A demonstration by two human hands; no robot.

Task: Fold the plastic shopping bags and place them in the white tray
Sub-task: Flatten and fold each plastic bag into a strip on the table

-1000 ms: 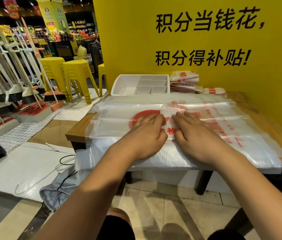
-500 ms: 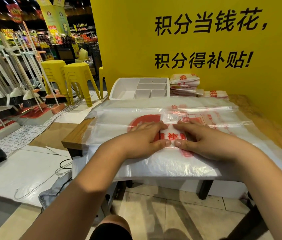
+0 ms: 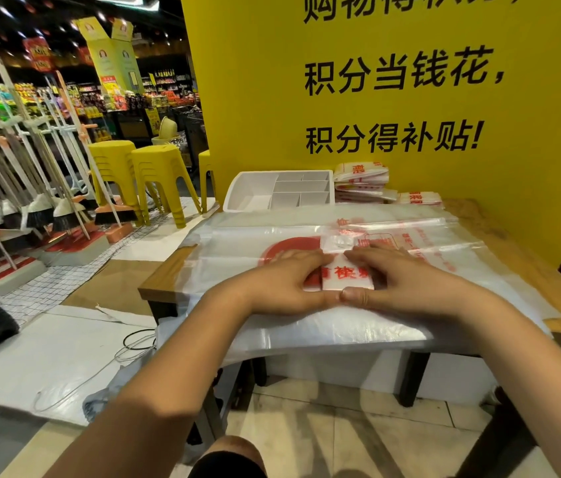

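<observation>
A small folded plastic bag [image 3: 345, 276], white with red print, lies on a stack of flat unfolded bags [image 3: 237, 257] spread over the wooden table [image 3: 165, 281]. My left hand [image 3: 282, 282] and my right hand [image 3: 400, 284] frame it from either side, thumbs at its near edge and fingers along its far edge, pinching it. The white tray [image 3: 255, 191] with divider compartments stands at the table's back. Folded bags [image 3: 362, 181] are piled to the right of the tray, against the yellow wall.
Yellow stools [image 3: 155, 174] and a rack of brooms [image 3: 30, 188] stand left of the table. A cable [image 3: 134, 343] lies on the white floor mat. A yellow wall with black lettering [image 3: 393, 139] rises directly behind the table.
Both hands went from pressing flat on the bag to closing in around it. The folded bag is now a smaller packet between thumbs and fingers. The camera has tilted up slightly.
</observation>
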